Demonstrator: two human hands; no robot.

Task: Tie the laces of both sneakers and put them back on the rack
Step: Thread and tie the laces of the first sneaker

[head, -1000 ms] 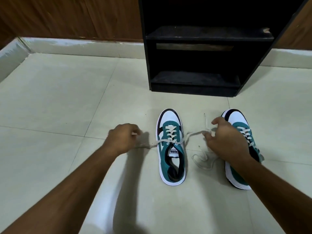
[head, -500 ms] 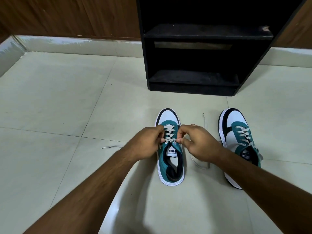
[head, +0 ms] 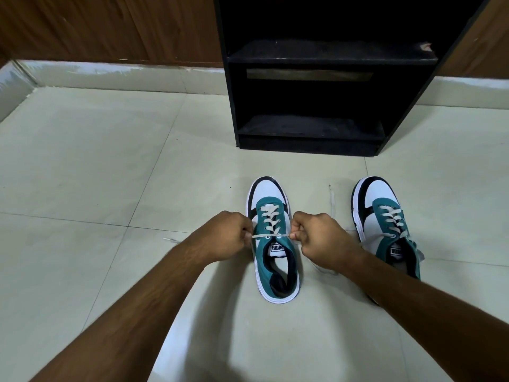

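Two teal, white and black sneakers stand on the tiled floor, toes toward the rack. The left sneaker point(head: 272, 244) sits between my hands. My left hand point(head: 225, 237) pinches one end of its white lace point(head: 271, 236) at the shoe's left side, and my right hand point(head: 316, 238) pinches the other end at its right side. The lace runs taut across the top eyelets. The right sneaker point(head: 382, 227) stands apart to the right, partly behind my right forearm; whether its lace is knotted cannot be told. Loose lace tails trail on the floor.
A black shoe rack point(head: 325, 78) with two bare shelves stands straight ahead against a wooden wall point(head: 110, 26). A pale skirting point(head: 110, 75) runs along the floor's far edge and turns at the left corner. Light floor tiles point(head: 82, 175) spread all around.
One second ago my hands were wide apart pulling the lace outward. They came together over the left sneaker's eyelets, and now they have drawn slightly apart, tightening the lace across the tongue.
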